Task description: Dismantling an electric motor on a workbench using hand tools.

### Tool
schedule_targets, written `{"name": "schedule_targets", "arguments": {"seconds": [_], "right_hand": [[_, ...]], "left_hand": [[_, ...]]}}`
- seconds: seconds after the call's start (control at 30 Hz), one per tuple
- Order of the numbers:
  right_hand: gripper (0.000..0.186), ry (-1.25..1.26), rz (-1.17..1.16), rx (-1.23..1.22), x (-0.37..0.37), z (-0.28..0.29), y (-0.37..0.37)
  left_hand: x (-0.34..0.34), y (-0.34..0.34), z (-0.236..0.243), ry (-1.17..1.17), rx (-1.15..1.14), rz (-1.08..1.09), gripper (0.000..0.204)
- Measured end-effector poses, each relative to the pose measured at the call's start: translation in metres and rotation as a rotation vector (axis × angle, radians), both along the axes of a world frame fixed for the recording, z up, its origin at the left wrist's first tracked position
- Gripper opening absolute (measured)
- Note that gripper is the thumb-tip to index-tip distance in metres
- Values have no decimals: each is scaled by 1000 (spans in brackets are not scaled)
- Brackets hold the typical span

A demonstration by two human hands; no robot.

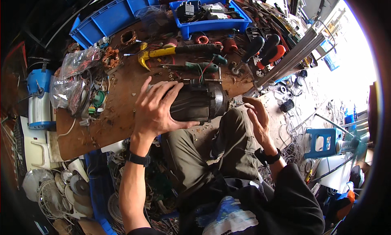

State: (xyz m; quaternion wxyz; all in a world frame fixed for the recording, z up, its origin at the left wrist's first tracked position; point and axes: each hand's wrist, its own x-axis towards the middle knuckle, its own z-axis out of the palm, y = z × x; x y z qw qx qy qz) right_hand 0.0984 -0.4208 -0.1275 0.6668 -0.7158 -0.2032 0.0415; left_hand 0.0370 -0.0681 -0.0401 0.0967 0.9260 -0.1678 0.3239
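A dark, ribbed electric motor [197,102] lies on its side near the table's front edge, above my knees. My left hand [157,106] grips its left end, thumb along the near side and fingers spread over the top. Red and green wires rise from the motor's upper side. Close to the motor's right end is my right hand [258,119], its fingers stretched out and slightly bent, with nothing visible in it. Beyond the motor lie a green-handled screwdriver [199,66] and a hammer [163,52] with a yellow head and black grip.
Two blue bins, one full of parts [216,25] and one deeper [114,17], stand at the back. Plastic bags and wires [77,80] cover the left side. Metal bars [285,59] slant across the right. A blue stool [324,143] stands on the cluttered floor.
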Motion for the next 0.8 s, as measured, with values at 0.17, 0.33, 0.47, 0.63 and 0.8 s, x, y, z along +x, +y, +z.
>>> {"name": "schedule_targets", "arguments": {"seconds": [0.17, 0.33, 0.47, 0.63, 0.8], "right_hand": [[34, 39, -205, -263, -4, -51, -77], [27, 149, -289, -498, -7, -156, -167], [30, 360, -139, -691, -26, -239, -214], [35, 472, 160, -976, -45, -262, -220], [36, 555, 266, -1095, -60, -304, -217]], "left_hand": [[-1, -2, 5, 15, 2, -7, 95], [0, -3, 9, 47, 42, -2, 95], [2, -7, 13, 77, 71, 5, 95], [4, -12, 15, 89, 112, 4, 95], [3, -14, 20, 123, 212, 13, 105]]}}
